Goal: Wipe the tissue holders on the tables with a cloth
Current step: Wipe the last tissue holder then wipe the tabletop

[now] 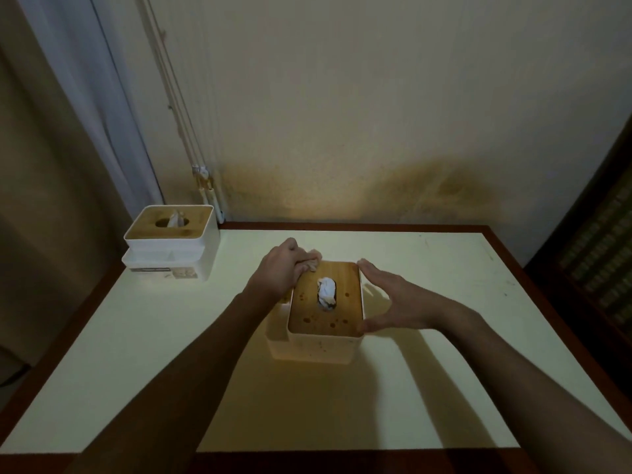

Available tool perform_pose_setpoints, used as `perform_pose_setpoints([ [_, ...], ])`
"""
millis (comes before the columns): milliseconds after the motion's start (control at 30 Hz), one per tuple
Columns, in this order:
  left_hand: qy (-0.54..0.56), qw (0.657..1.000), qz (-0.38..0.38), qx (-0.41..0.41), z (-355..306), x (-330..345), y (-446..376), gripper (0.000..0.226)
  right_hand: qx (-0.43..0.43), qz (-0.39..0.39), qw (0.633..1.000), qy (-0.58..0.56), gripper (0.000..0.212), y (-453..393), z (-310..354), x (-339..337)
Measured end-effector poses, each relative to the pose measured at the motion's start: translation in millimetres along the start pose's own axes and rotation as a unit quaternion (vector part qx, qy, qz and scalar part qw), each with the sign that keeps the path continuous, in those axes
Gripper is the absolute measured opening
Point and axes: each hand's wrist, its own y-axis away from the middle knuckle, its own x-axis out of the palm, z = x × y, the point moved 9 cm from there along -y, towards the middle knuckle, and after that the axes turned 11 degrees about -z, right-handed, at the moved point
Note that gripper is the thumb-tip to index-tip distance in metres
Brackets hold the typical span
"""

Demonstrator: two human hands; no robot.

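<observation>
A white tissue holder with a wooden lid [307, 313] stands mid-table, a tissue [326, 289] poking from its slot. The lid carries dark spots. My left hand [282, 268] grips a small crumpled cloth [313, 260] and presses it on the lid's far left corner. My right hand [386, 302] spans the holder's right side, fingers straight at the far corner and thumb against the near corner. A second white tissue holder [171, 241] with a wooden lid sits at the table's far left corner.
The pale table top [444, 268] has a dark wooden rim and abuts a stained wall. A curtain [51, 165] hangs at the left. Dark shelving [602, 241] stands at the right.
</observation>
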Motion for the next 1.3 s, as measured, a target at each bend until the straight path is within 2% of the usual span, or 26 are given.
perform_pose_setpoints([
  [100,-0.012,1.0,0.011,0.022,-0.9,1.5,-2.0,0.034,0.009,0.034,0.999,0.013,0.126,-6.6,-8.9,10.1],
  [333,-0.066,0.988,0.051,0.126,-13.3,6.6,20.4,0.034,0.014,0.059,0.996,0.066,0.127,-9.9,-11.2,13.4],
  [467,0.002,0.972,0.045,0.23,-40.9,-14.8,65.2,0.024,0.019,0.076,0.992,0.098,0.126,-11.0,-9.1,11.9],
  [533,0.034,0.971,0.095,0.218,-48.5,-18.2,86.2,0.026,0.021,0.079,0.99,0.113,0.126,-10.8,-8.4,11.0],
  [700,0.065,0.979,0.091,0.171,-43.4,-24.7,104.1,0.031,0.022,0.092,0.988,0.126,0.128,-11.4,-4.9,13.1],
  [833,0.077,0.976,0.094,0.18,-42.7,-23.7,88.4,0.027,0.017,0.098,0.989,0.113,0.126,-12.0,-5.4,14.8],
  [933,0.044,0.99,0.033,0.132,-21.7,-16.1,52.0,0.034,0.014,0.09,0.99,0.107,0.125,-11.7,-3.0,15.6],
  [1000,-0.005,0.994,0.021,0.106,-11.0,-6.4,28.5,0.032,0.014,0.087,0.991,0.105,0.125,-11.7,-1.3,17.0],
  [1133,-0.025,0.994,-0.004,0.109,-11.6,2.2,6.0,0.034,0.015,0.085,0.991,0.103,0.124,-10.7,-2.0,15.5],
  [1300,-0.036,0.992,-0.002,0.125,-17.6,-5.5,32.2,0.034,0.009,0.083,0.991,0.103,0.124,-10.7,-3.5,13.8],
])
